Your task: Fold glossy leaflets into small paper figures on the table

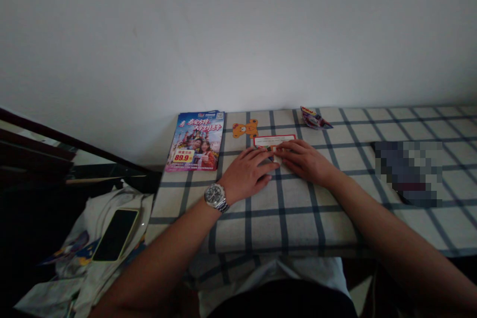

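A partly folded paper leaflet (pixel 275 140) lies on the checked tablecloth, its white side with a red border showing beyond my fingers. My left hand (pixel 250 171), with a metal watch (pixel 216 197) on the wrist, rests palm down on the leaflet's near left part; its fingers are stretched and the thumb stands apart. From the other side my right hand (pixel 303 161) lays its extended fingers flat on the same paper, their tips almost meeting the left ones. Colored print peeks out between the fingertips. Most of the leaflet's near part is hidden under both hands.
A stack of printed flyers (pixel 196 141) lies at the table's left. Behind the leaflet is a bear picture (pixel 245 129); a folded paper piece (pixel 315 118) sits near the wall. A dark blurred item (pixel 404 174) lies at right. A phone (pixel 116 234) rests lower left.
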A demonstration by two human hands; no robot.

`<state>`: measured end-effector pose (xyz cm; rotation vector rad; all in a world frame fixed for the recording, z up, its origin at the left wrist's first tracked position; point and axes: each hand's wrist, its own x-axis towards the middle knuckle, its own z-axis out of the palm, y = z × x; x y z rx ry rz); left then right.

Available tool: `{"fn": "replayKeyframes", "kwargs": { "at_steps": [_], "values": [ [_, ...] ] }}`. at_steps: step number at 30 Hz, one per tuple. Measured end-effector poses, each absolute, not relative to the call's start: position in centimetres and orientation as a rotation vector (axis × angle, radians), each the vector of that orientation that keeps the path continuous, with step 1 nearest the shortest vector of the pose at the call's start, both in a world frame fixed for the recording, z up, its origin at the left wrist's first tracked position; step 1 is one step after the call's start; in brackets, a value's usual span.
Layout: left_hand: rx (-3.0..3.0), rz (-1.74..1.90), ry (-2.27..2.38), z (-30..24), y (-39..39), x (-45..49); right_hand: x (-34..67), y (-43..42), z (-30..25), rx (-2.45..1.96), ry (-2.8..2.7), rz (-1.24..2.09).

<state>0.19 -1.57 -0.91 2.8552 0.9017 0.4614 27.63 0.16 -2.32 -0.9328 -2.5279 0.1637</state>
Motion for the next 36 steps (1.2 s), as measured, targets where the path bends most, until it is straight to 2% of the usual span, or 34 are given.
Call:
{"fn": "replayKeyframes", "kwargs": {
  "at_steps": [36],
  "values": [
    [2.755,0.436,0.918,-1.07,-1.16,-0.21,27.04,0.17,-2.28,-0.931,-2.482,0.179]
  ]
}}
